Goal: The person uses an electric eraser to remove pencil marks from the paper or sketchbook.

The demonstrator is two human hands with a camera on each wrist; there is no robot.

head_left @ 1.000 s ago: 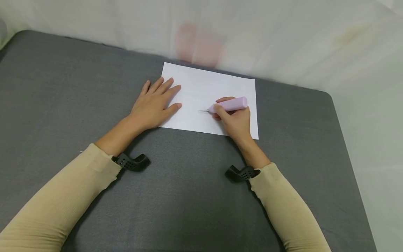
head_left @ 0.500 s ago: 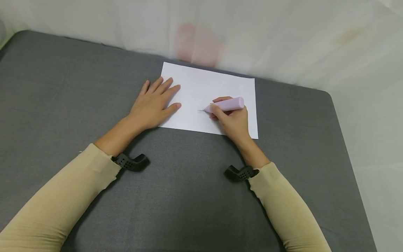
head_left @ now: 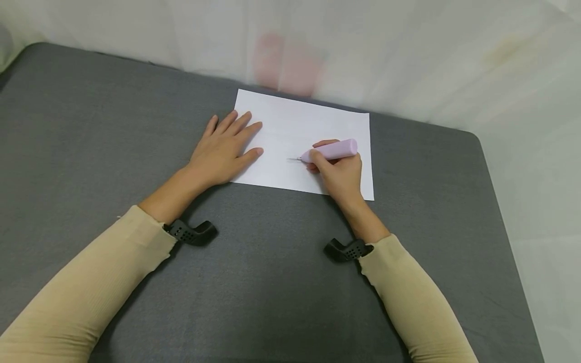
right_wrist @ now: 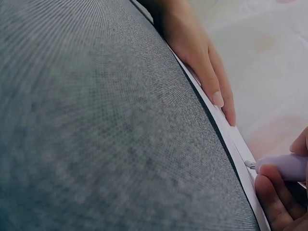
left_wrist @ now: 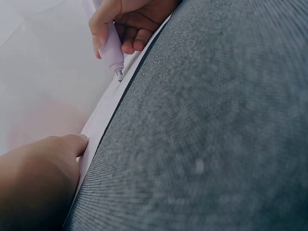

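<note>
A white sheet of paper [head_left: 295, 126] lies on the grey table [head_left: 113, 126]. My left hand [head_left: 224, 148] rests flat on the sheet's left part, fingers straight. My right hand [head_left: 338, 174] grips a thick pale-pink pen-like tool [head_left: 333, 149] with a thin metal tip that points left onto the paper. In the left wrist view the tool [left_wrist: 111, 48] stands tip-down at the paper [left_wrist: 103, 115] edge, held by the right hand [left_wrist: 127, 24]. In the right wrist view the left hand [right_wrist: 202, 62] lies along the paper [right_wrist: 238, 149], and the tool [right_wrist: 281, 166] shows at the lower right.
A white cloth backdrop [head_left: 408, 55] with a blurred pink patch [head_left: 286, 65] rises behind the table. Black wrist mounts [head_left: 190, 233] sit at both beige sleeves [head_left: 86, 292]. The table's right edge [head_left: 499, 217] runs close to the paper's right side.
The right hand and tool shifted slightly left half a second ago and are back to the right now. The left hand has stayed flat on the paper.
</note>
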